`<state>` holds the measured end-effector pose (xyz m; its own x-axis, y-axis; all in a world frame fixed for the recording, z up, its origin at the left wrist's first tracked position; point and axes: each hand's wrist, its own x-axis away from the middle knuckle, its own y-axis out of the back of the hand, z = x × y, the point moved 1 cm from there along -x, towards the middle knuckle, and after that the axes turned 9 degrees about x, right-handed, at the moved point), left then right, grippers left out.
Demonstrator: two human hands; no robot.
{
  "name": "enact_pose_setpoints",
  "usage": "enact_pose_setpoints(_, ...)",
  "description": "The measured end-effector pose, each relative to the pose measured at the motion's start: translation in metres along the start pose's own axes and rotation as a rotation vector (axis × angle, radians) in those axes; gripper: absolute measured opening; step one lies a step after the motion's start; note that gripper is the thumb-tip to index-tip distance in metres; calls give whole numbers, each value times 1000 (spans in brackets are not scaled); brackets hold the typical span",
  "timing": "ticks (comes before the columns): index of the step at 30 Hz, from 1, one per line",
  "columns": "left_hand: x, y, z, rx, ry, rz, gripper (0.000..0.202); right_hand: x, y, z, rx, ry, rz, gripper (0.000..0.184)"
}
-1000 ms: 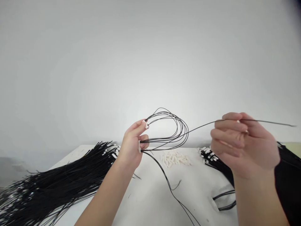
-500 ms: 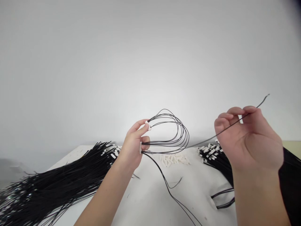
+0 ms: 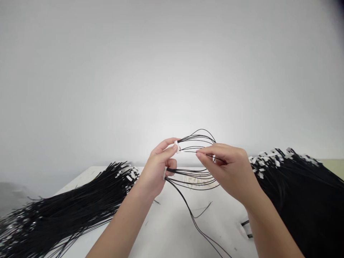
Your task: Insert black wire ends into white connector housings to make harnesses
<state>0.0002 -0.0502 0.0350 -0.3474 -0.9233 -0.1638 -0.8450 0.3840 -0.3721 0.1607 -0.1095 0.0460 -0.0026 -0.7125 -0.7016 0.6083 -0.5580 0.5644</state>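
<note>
My left hand (image 3: 158, 165) is closed on a looped bundle of black wires. Its thumb and forefinger pinch a small white connector (image 3: 177, 147), while a second white connector (image 3: 165, 173) sits against the palm below. Thin black wires (image 3: 199, 172) curve between the two connectors, and a few loose ends (image 3: 193, 216) hang down toward the table. Between thumb and fingertips, my right hand (image 3: 228, 161) pinches one black wire, whose bare tip (image 3: 184, 151) points left at the upper connector. That tip is close to the connector; whether it touches I cannot tell.
A thick bundle of black wires (image 3: 72, 204) with white connectors lies on the left. Another large wire bundle (image 3: 298, 193) lies on the right. Small white connector housings (image 3: 195, 182) are piled at the back of the white table (image 3: 166, 229). A grey-white wall (image 3: 172, 71) stands behind.
My right hand has swung left and down from the right side, turning over and bringing its wire's end up to the upper connector. My left hand has shifted slightly right, still gripping the bundle.
</note>
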Motion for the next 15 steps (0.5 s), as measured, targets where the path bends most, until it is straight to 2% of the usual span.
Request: enact_pose_setpoints(15, 1, -1, 0, -38, 6, 28, 24, 1, -3, -1, 57, 51, -19, 13)
